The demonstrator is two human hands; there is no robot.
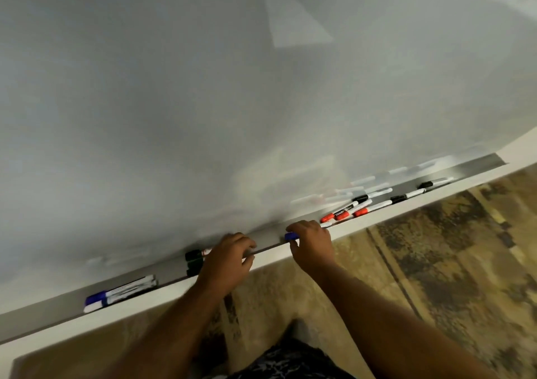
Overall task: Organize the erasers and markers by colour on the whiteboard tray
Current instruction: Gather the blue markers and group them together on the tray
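Glossy whiteboard, right hand pinching blue-capped marker

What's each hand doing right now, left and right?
Left hand: fingers curled on the black-capped markers in the whiteboard tray.
Right hand: pinching a blue-capped marker.

right hand gripping blue marker, tray

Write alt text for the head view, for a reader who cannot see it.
Two bare hands reach into a whiteboard tray: the right hand grips a blue-capped marker, the left hand rests on green-capped markers. Blue markers lie grouped at left; red markers and black markers lie loosely at right.
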